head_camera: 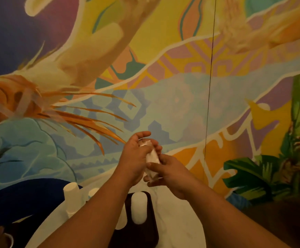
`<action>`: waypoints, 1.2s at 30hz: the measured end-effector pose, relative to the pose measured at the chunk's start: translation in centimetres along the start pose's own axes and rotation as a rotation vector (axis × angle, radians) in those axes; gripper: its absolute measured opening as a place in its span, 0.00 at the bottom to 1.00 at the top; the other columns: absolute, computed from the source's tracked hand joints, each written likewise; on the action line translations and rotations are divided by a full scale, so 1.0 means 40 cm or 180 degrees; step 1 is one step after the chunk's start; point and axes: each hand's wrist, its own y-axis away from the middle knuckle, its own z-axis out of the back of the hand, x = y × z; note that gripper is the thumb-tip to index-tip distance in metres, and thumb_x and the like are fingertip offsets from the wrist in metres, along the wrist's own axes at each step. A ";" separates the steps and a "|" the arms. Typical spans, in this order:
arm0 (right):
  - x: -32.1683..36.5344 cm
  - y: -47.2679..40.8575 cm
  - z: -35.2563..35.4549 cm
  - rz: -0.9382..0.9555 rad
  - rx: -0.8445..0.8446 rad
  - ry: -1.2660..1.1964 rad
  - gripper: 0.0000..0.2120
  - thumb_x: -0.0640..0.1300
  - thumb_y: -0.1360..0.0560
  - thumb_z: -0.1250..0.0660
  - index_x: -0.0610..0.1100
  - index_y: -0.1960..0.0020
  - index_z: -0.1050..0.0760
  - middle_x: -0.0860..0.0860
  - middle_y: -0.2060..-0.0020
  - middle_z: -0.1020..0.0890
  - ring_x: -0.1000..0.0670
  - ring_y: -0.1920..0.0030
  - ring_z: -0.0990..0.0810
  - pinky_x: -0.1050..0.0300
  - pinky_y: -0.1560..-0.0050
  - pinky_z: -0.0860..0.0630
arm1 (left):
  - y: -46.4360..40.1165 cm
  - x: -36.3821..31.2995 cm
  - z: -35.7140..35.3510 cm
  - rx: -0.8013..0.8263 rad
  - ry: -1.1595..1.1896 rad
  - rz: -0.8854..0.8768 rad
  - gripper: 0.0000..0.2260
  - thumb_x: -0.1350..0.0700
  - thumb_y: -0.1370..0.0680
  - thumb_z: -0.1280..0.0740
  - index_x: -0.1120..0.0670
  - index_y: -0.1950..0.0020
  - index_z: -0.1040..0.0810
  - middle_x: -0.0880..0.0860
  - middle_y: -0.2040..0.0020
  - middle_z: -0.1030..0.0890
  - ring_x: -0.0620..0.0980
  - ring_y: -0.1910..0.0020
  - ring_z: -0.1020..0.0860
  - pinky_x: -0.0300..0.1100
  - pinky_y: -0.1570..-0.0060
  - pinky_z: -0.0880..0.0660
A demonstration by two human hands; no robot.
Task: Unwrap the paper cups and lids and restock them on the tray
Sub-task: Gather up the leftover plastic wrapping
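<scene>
Head view: wrapped cup bundle (152, 158), raised well above the dark tray (152, 221). Left hand (136, 154) closed round its upper end; right hand (167, 172) pinching the lower end. One white cup (139, 208) stands on the tray. Advice: hold the bundle steady, peel the wrap from one end without crushing the rims.

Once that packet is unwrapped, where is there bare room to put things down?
Both hands, left and right, hold the wrapped packet above the dark tray. The tray's right part, beside the white cup stack, looks bare, as does the pale counter right of it. Left of the tray it is crowded with more stacks.
</scene>
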 end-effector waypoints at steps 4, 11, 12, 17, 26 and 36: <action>0.004 0.003 0.049 0.0148 -0.0452 0.0034 0.05 0.38 0.21 0.35 0.41 0.46 0.22 0.42 0.56 0.16 0.47 0.63 0.17 0.50 0.54 0.18 | -0.019 0.036 0.002 -0.0013 -0.0936 -0.0155 0.10 0.62 0.22 0.34 0.51 0.43 0.24 0.53 0.47 0.18 0.51 0.46 0.20 0.46 0.49 0.21; 0.005 0.001 0.215 -0.0293 -0.0700 0.0527 0.17 0.57 0.22 0.35 0.45 0.44 0.23 0.46 0.50 0.17 0.47 0.57 0.19 0.49 0.56 0.21 | -0.044 0.050 -0.129 -0.0422 -0.2390 -0.1527 0.04 0.53 0.21 0.34 0.48 0.53 0.20 0.44 0.59 0.19 0.44 0.59 0.23 0.35 0.60 0.27; 0.009 -0.001 0.246 -0.0630 -0.0542 0.0084 0.23 0.62 0.22 0.39 0.43 0.43 0.24 0.45 0.49 0.16 0.46 0.56 0.18 0.50 0.56 0.21 | -0.052 0.054 -0.153 -0.0461 -0.2746 -0.2122 0.06 0.53 0.21 0.36 0.49 0.50 0.19 0.42 0.57 0.20 0.42 0.56 0.24 0.33 0.57 0.29; 0.038 -0.019 0.424 -0.0808 0.0063 -0.2074 0.27 0.59 0.19 0.45 0.35 0.40 0.24 0.38 0.48 0.17 0.39 0.48 0.19 0.42 0.40 0.24 | -0.071 0.170 -0.293 0.0353 -0.3600 -0.3134 0.10 0.56 0.27 0.36 0.53 0.50 0.17 0.48 0.53 0.17 0.47 0.50 0.24 0.42 0.47 0.30; -0.001 -0.042 0.527 -0.0189 0.0105 -0.1300 0.13 0.40 0.19 0.42 0.35 0.41 0.24 0.38 0.48 0.16 0.42 0.49 0.16 0.51 0.51 0.18 | -0.058 0.245 -0.431 -0.1001 -0.2288 -0.0718 0.05 0.52 0.25 0.29 0.49 0.57 0.24 0.51 0.56 0.20 0.46 0.59 0.22 0.37 0.61 0.26; -0.267 -0.020 0.632 -0.0620 -0.0449 -0.0474 0.11 0.44 0.19 0.38 0.41 0.44 0.20 0.45 0.48 0.15 0.48 0.47 0.18 0.55 0.49 0.23 | -0.051 0.529 -0.446 -0.0735 -0.2265 0.0518 0.08 0.45 0.28 0.30 0.49 0.56 0.21 0.49 0.58 0.17 0.50 0.57 0.18 0.52 0.55 0.19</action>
